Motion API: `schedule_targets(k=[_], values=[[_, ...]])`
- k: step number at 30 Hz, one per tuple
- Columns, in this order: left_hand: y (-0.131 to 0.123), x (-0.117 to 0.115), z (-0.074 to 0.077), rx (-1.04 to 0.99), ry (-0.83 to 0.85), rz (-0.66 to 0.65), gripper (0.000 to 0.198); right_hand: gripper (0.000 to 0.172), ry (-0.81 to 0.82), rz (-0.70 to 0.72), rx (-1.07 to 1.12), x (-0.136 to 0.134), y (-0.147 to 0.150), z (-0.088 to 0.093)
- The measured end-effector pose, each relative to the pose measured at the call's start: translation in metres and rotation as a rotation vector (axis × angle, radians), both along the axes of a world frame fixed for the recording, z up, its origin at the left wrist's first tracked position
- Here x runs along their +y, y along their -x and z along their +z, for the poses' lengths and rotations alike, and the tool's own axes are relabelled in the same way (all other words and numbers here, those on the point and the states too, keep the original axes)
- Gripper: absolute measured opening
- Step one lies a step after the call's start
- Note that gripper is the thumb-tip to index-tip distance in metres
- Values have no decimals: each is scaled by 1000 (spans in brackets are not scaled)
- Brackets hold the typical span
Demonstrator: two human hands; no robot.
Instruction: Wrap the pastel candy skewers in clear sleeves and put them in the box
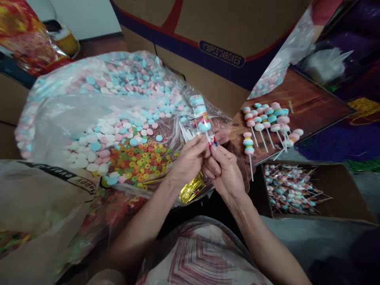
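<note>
A candy skewer of blue, pink and orange pieces in a clear wrapper stands upright between my hands. My left hand pinches the lower end of the wrapper around the stick. Closed at the same spot, my right hand has thumb and finger pressed against the wrapper and stick; the fingers partly hide what is there. Just below the hands lies a bunch of gold twist ties. White sticks show behind my left hand.
Pastel candies and small ring candies fill a large plastic bag on the left. Unwrapped candy skewers lie on a brown board at right. An open carton below holds wrapped ones. A large cardboard box stands behind.
</note>
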State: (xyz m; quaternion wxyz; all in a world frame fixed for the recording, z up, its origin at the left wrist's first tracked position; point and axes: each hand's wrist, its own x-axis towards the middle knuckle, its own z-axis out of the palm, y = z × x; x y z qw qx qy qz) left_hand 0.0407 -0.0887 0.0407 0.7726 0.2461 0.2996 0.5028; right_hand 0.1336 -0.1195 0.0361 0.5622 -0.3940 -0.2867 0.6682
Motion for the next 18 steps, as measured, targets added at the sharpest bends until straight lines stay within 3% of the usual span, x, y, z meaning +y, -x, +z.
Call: schedule_targets(k=[2, 4, 7, 11, 14, 18], values=[[5, 1, 4, -61, 15, 7, 3, 30, 22, 83, 23, 1, 1, 2], [7, 0, 5, -78, 25, 26, 4, 32, 7, 162, -96, -1, -4, 0], [11, 1, 2, -37, 22, 106, 9, 32, -143, 261, -552, -7, -21, -8], [28, 9, -2, 94, 1, 290, 8, 20, -375, 130, -1171, -14, -43, -23], [43, 15, -2, 162, 55, 363, 10, 22, -481, 152, -1389, -15, -40, -31], [52, 15, 0, 158, 143, 334, 25, 19, -575, 272, -1620, -11, -21, -38]])
